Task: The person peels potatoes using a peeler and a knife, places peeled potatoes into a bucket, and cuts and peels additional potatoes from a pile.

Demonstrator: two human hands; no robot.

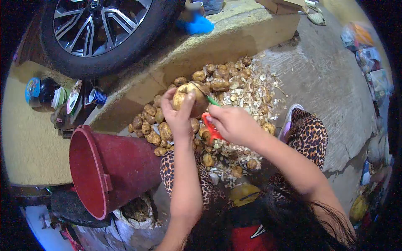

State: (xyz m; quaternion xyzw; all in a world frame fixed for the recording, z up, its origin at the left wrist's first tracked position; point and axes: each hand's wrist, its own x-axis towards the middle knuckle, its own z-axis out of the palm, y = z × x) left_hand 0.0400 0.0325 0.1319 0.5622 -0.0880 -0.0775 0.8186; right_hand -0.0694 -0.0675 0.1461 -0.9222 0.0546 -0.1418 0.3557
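Observation:
My left hand is wrapped around a large brown potato, its thumb pressed on the near side. Pale flesh shows on the upper left of the potato, and brown skin covers the rest. My right hand grips a knife with a green handle, its thin blade lying against the top of the potato. A red-orange plastic piece shows at the fingers of my right hand; I cannot tell whether it belongs to the knife. Below both hands lies a heap of brown potatoes.
Pale peelings cover the ground around the heap. A red bucket lies tipped at the left, its mouth facing left. Behind is a yellow ledge with a car wheel above it. A blue cup and bottles stand at the left.

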